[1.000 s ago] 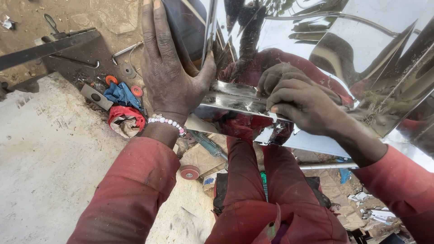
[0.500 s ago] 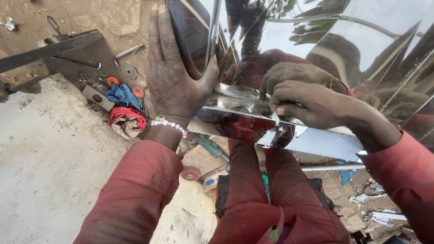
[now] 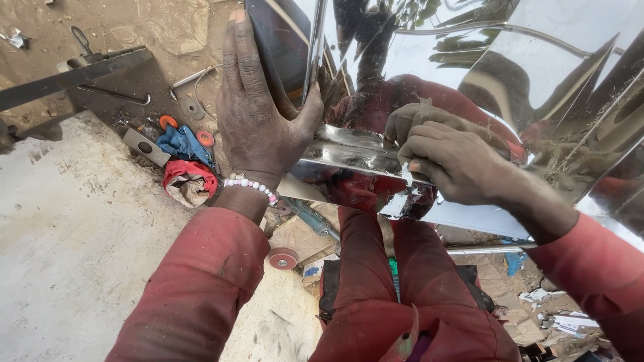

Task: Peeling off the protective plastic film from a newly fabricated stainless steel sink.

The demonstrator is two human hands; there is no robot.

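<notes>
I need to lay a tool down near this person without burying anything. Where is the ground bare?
The pale concrete slab left of the left hand is bare, bordered by the red and blue rags above. It is crowded among the discs and scraps under the shiny metal sheet held by the right hand.

Sheet-metal piece [image 3: 469,74]: polished metal, mirror-glossy, smooth. Sleeves [image 3: 194,288]: red cloth, matt, dusty. Bracelet [image 3: 251,186]: glossy beads. Rags [image 3: 184,164]: crumpled cloth. Floor [image 3: 74,234]: rough, matt concrete. Bar [image 3: 67,77]: dull dark metal.
</notes>
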